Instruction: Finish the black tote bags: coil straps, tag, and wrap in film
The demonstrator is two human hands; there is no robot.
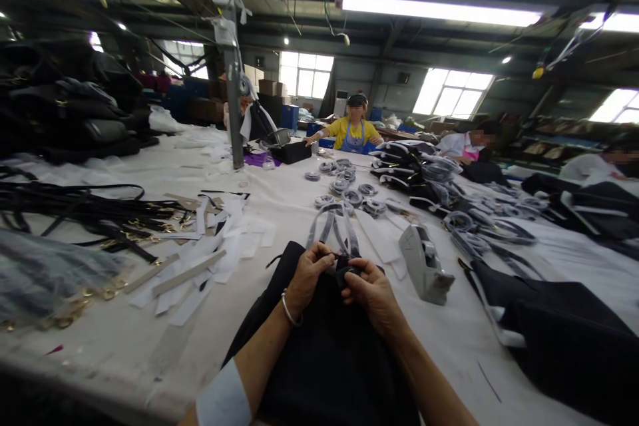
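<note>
A black bag [324, 353] lies on the white table [279, 193] right in front of me. My left hand [307, 276], with a silver bangle on its wrist, is closed in a pinch on the bag's top edge. My right hand [369, 289] is closed beside it, gripping the same top edge where a grey wrapped strap [332, 226] joins the bag. The strap runs away from my hands across the table.
A grey tape dispenser [424, 263] stands just right of my hands. White paper strips [210, 259] and black straps with gold hardware [100, 213] lie to the left. Coiled wrapped straps [349, 190] lie ahead, black bags [559, 326] to the right. Other people work at the far side.
</note>
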